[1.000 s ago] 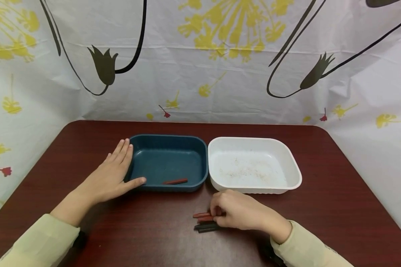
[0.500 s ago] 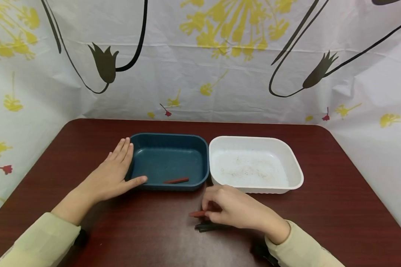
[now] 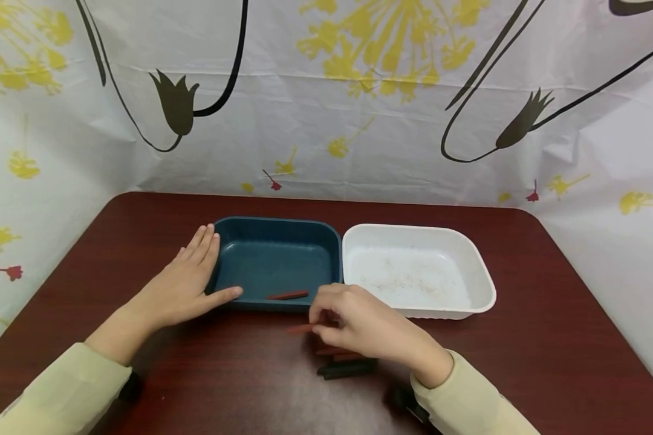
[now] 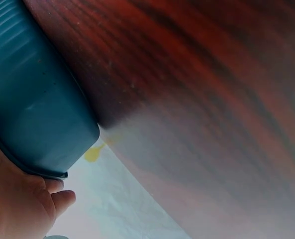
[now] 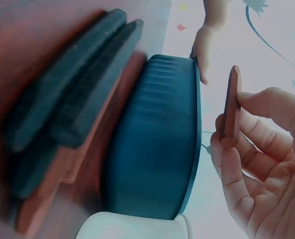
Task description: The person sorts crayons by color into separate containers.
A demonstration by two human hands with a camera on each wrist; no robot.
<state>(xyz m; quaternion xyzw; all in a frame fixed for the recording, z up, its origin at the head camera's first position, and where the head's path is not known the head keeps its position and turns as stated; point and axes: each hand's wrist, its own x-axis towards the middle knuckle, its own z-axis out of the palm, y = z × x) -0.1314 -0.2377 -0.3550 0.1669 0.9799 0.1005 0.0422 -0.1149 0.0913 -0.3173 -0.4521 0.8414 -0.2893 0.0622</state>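
Observation:
My left hand lies with straight fingers along the left side of the dark blue tray, its thumb over the front rim. In the left wrist view that tray's outer wall stands beside the hand. My right hand pinches a short, faceted reddish-brown stick between thumb and fingers, just in front of the blue tray's right front corner. One reddish-brown stick lies inside the blue tray near its front wall. Below my right hand, black sticks and more reddish-brown sticks lie piled on the table.
A white tray with brownish specks on its floor stands right against the blue tray. The dark red wooden table has rounded far corners. Behind it hangs a white flower-printed sheet.
The right hand has lifted a reddish-brown stick from the pile and moved it left and forward to the blue tray's front. The left hand stays on the tray.

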